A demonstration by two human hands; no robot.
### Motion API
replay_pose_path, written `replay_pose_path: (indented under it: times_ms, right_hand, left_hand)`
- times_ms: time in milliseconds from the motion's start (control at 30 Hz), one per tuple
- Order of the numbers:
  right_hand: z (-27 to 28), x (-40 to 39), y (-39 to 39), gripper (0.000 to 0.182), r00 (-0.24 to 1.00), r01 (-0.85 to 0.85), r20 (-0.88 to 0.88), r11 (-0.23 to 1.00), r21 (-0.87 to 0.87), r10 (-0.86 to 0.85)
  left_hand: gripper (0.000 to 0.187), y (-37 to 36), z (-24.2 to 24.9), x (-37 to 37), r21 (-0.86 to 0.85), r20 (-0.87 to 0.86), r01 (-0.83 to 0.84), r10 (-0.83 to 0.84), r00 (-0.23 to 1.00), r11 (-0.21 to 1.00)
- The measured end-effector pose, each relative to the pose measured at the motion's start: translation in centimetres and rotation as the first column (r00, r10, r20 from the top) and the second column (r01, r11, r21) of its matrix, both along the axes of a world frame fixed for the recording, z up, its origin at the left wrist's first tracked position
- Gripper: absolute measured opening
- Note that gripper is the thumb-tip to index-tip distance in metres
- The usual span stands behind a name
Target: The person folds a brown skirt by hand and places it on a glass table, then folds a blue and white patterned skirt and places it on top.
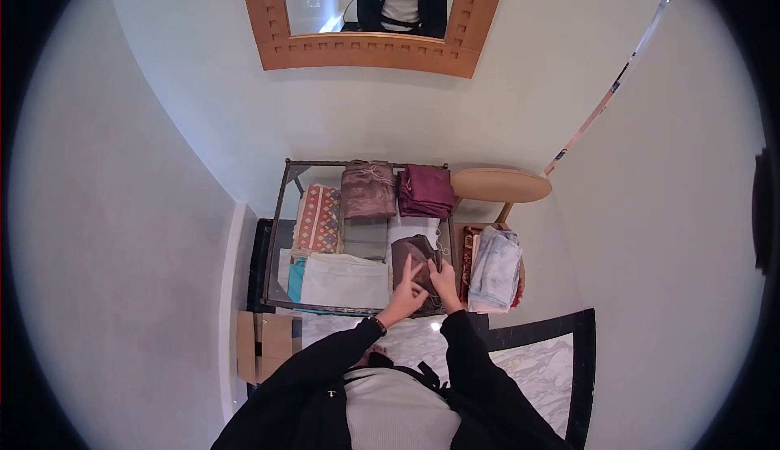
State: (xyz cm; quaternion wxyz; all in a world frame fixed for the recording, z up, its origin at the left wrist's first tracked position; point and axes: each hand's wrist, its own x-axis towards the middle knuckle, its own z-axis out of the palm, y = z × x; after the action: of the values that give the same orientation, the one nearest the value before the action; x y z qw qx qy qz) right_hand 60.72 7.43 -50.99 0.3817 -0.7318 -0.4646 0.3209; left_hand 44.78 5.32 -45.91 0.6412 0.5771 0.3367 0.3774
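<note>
A folded dark brown cloth (413, 248) lies at the front right of a glass-topped table, under both hands. My left hand (404, 294) is over its near left part, fingers apart and the index finger stretched forward. At the cloth's right edge, my right hand (444, 282) has its fingers closed on the fabric; the fingertips are partly hidden. Thin white strings (443, 247) show beside the cloth. A white folded cloth (345, 281) lies left of my hands. Behind are a brownish-mauve bundle (368, 191) tied with string and a maroon folded cloth (426, 190).
A patterned folded textile (318, 221) lies at the table's left, with turquoise cloth (296, 278) nearer. On the right, a chair (500, 184) holds a pale grey-blue folded cloth (496, 267) over red fabric. A wood-framed mirror (366, 53) hangs above. Cardboard (276, 336) stands lower left.
</note>
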Motion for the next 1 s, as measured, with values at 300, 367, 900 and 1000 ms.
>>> replay_pose_path:
  times_ms: [300, 367, 900, 1000]
  right_hand:
    - [-0.1, -3.1, -1.7, 0.044, 0.829, 0.262, 0.490, 0.962, 0.082, -0.268]
    - [0.5, -3.5, -1.7, 0.042, 0.894, 0.247, 0.379, 0.969, 0.027, -0.239]
    - [6.2, -9.4, -3.2, 0.075, 0.562, -0.382, -0.827, 0.885, -0.265, -0.004]
    - [7.3, -10.7, -3.7, 0.071, 0.579, -0.522, -0.807, 0.813, -0.260, 0.114]
  left_hand:
    - [0.056, 0.9, -9.2, -2.3, -0.020, -0.334, -0.270, 0.248, 0.909, 0.963]
    - [0.052, 0.7, -7.0, -2.4, -0.205, -0.193, -0.267, 0.228, 0.954, 0.942]
    - [0.041, 0.4, 2.8, -14.0, -0.786, 0.230, 0.046, 0.222, 0.947, 0.617]
    - [0.043, -0.7, 2.3, -15.9, -0.797, 0.184, -0.002, 0.246, 0.951, 0.604]
